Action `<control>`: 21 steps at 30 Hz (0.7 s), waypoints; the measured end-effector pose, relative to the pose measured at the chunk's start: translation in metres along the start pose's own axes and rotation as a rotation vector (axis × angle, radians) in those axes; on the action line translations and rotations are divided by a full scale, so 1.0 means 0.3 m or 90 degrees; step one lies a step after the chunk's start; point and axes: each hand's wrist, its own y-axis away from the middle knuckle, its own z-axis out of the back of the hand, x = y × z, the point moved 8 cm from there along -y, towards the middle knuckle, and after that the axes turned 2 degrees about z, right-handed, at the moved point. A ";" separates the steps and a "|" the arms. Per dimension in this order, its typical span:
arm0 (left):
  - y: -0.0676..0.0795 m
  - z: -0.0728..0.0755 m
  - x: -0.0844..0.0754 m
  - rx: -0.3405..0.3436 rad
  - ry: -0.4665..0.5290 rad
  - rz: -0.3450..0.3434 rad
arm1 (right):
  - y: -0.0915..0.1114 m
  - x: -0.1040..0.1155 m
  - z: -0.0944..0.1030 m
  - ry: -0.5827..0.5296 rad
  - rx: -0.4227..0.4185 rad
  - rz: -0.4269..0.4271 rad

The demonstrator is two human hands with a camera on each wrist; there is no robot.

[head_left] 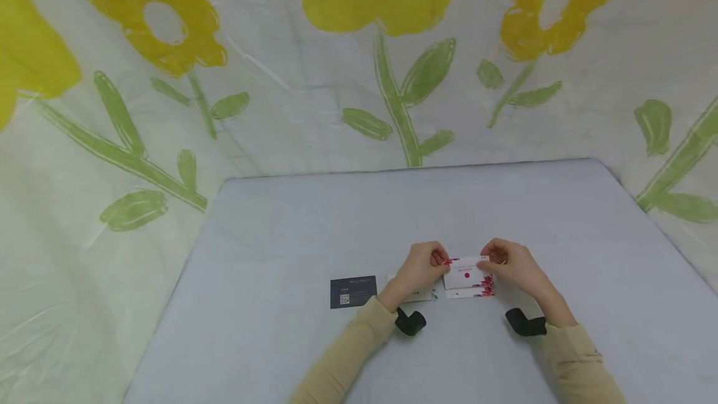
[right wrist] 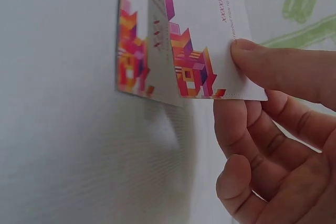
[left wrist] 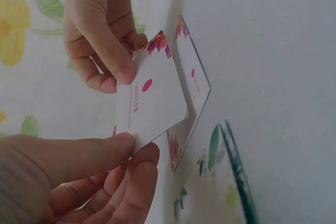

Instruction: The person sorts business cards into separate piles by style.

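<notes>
Both hands hold one white business card [head_left: 467, 277] with a red dot and pink-orange block patterns. My left hand [head_left: 419, 267] pinches its left edge between thumb and fingers. At the opposite edge, the thumb and fingers of my right hand [head_left: 513, 265] pinch it too. In the right wrist view the held card [right wrist: 210, 35] is tilted above matching cards [right wrist: 134, 40], which lie on the table. A white card with green leaves [left wrist: 215, 187] lies close by the left hand, partly hidden by it in the head view.
A dark blue card [head_left: 353, 292] with a QR code lies left of the left hand. Black wrist mounts [head_left: 412, 323] stick out inward near both sleeves. The grey-white table [head_left: 269, 223] ends at a flower-printed curtain [head_left: 314, 80] behind.
</notes>
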 end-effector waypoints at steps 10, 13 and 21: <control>0.016 -0.020 0.001 -0.005 -0.041 0.014 | 0.014 -0.005 -0.017 0.009 0.003 -0.005; 0.022 -0.023 -0.005 -0.003 -0.069 0.015 | 0.020 0.002 -0.019 0.011 0.007 -0.005; 0.029 -0.040 -0.006 -0.013 -0.172 0.003 | 0.031 0.004 -0.034 0.019 0.012 -0.003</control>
